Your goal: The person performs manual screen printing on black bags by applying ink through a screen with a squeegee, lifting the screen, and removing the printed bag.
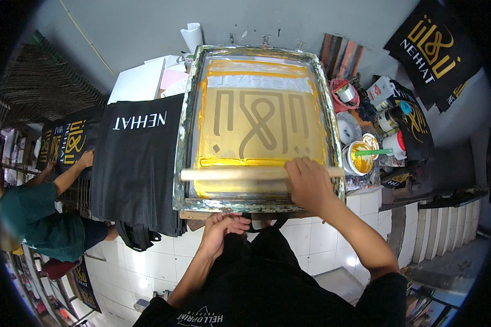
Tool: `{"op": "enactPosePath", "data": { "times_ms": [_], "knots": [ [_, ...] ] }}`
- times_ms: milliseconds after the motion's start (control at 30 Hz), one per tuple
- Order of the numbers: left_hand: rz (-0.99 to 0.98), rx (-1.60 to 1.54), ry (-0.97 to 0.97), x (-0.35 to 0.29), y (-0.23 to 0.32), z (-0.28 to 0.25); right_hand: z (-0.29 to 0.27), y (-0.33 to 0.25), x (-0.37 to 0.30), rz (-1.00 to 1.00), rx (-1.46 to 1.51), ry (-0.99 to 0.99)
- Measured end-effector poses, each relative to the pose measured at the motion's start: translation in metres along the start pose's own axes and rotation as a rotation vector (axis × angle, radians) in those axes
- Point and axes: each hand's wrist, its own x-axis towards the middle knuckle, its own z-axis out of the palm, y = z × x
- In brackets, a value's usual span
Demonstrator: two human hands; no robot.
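A screen-printing frame [185, 136] with a paint-crusted rim lies in front of me. Its yellowish mesh [229, 109] carries a large stencilled lettering design, and a band of yellow ink [223, 162] crosses the lower part. My right hand [311, 186] is closed over the wooden handle of a squeegee [229, 174], which lies across the near end of the mesh and is slightly blurred. Just below the near edge of the frame, my left hand [223, 231] has its fingers curled in against a black strap [275, 223]; its exact hold is partly hidden.
Black bags [139, 158] lie stacked left of the frame, beside white sheets [139, 79]. To the right stand an ink tub [357, 163] with a green stick [373, 152] and several cans. A person [49, 218] handles printed bags by a rack at far left.
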Motion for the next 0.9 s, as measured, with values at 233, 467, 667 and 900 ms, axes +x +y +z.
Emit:
{"op": "enactPosePath", "data": {
  "times_ms": [233,467,667,900],
  "knots": [
    [-0.041,-0.08,0.008,-0.002,0.003,0.001,0.028,0.097,0.133,0.068,-0.088,0.056],
    [-0.188,-0.462,-0.046,-0.003,0.006,0.0,0.011,0.184,0.251,0.059,0.109,-0.093],
    [-0.171,0.102,-0.164,0.005,0.068,-0.004,0.015,0.204,0.267,0.113,0.037,-0.025],
    [1.374,1.473,0.408,0.21,0.267,0.017,0.033,0.169,0.24,0.328,-0.228,-0.034]
  ]
}}
